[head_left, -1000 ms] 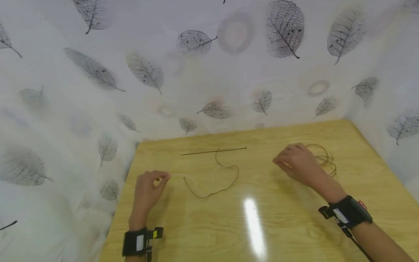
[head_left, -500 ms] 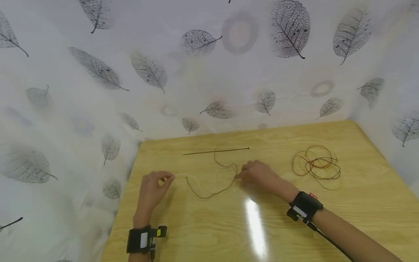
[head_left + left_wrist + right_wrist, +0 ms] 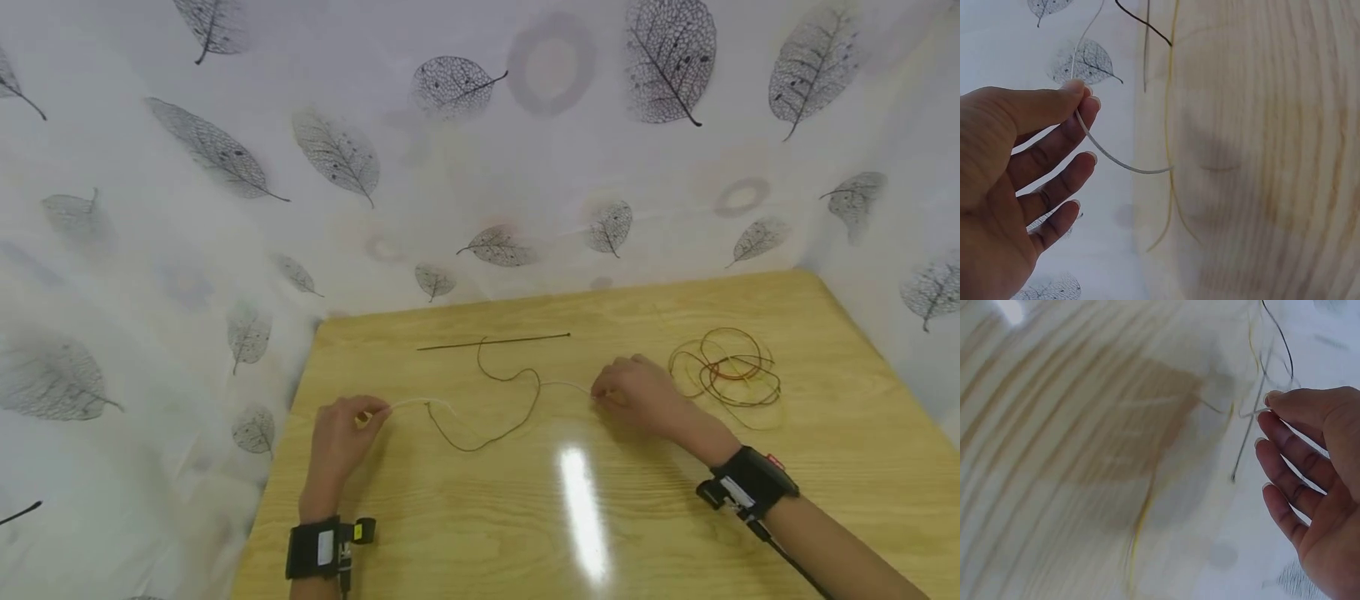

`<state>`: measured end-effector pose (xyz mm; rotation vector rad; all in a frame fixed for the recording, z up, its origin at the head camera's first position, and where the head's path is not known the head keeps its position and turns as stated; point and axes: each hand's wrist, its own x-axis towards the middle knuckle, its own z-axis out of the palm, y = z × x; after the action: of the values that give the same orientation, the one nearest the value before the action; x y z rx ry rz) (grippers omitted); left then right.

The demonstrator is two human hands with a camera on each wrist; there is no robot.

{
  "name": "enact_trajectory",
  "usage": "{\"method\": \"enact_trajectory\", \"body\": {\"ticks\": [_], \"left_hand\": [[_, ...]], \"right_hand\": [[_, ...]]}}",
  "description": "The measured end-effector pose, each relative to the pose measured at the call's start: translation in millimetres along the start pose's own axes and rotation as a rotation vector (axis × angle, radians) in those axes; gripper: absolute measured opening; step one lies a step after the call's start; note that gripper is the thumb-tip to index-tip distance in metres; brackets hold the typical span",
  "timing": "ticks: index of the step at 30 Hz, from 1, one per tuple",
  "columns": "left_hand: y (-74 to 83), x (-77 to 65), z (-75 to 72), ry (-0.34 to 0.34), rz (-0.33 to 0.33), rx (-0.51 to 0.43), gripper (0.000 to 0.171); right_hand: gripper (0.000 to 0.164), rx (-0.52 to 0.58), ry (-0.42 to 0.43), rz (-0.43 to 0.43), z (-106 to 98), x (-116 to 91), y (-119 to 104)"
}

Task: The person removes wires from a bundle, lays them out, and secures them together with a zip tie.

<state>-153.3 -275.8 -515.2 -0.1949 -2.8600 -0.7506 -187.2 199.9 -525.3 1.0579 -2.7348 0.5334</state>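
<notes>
My left hand pinches a thin white cord between thumb and index finger, the other fingers loosely spread. Toward the right, my right hand pinches a white cord near its tip, just above the table. Between the hands a thin dark brown cord lies in a wavy loop on the wood. A yellow cord shows beyond the left fingertips. Behind the loop lies a thin dark rod with a small knob at its right end; the brown cord's upper end reaches it.
A tangled coil of brown, reddish and yellow cords lies at the right, just beyond the right hand. The wooden table meets a pale leaf-printed cloth along its back and left edges.
My right hand moved left from beside the coil to the cord loop, then back right, drawing the white cord's right part out straight. The left hand stays nearly still, keeping its pinch.
</notes>
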Motion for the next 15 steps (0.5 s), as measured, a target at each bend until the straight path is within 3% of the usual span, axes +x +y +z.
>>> {"method": "enact_trajectory", "body": {"ticks": [6, 15], "left_hand": [[-6.3, 0.2, 9.3, -0.063, -0.012, -0.017, 0.007], [-8.2, 3.3, 32.3, -0.093, 0.021, -0.049, 0.006]], "right_hand": [[0.014, -0.035, 0.002, 0.111, -22.1, -35.1, 29.3], [0.014, -0.128, -0.004, 0.116, -20.1, -61.2, 33.7]]}}
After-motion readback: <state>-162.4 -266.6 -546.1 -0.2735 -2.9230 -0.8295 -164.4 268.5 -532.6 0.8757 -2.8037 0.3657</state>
